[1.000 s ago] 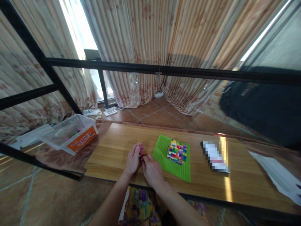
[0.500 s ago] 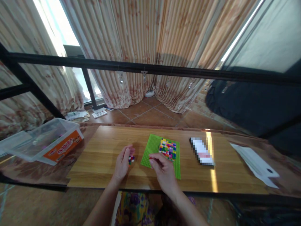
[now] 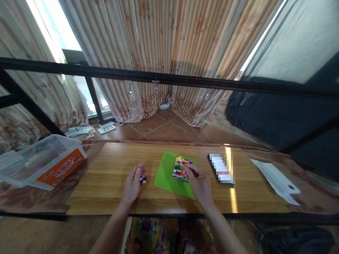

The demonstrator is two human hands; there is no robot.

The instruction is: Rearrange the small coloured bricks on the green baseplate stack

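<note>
Head view: my right hand (image 3: 200, 183) has left the near left part of the green baseplate (image 3: 169, 173), where it hovered half a second ago, and now lies over the baseplate's right side with its fingertips (image 3: 188, 168) touching the multicoloured brick block (image 3: 180, 168) that stands on the plate; whether a brick is pinched there I cannot tell, the fingers hide it. My left hand (image 3: 133, 185) has barely shifted: it rests on the desk (image 3: 111, 180) just left of the baseplate, fingers curled around a small cluster of bricks (image 3: 142, 180), red, blue and white, which shows at the fingertips, so the hand is closed on that cluster. One second ago both hands met at this cluster; now they are well apart, with the baseplate's left half between them. The baseplate lies near the middle of the desk, closer to the near edge than the far one. Right of it, just beside, lies a flat dark item (image 3: 221, 168) whose face is blurred, nothing readable. Toward the desk's right end lies a white sheet (image 3: 275, 180); no writing can be made out. Off the desk's left end stands a clear plastic tub (image 3: 39, 165) with an orange label (image 3: 62, 167); it bears lettering, too small and slanted to read. The camera has swung slightly, so the tub sits further left in frame.
</note>
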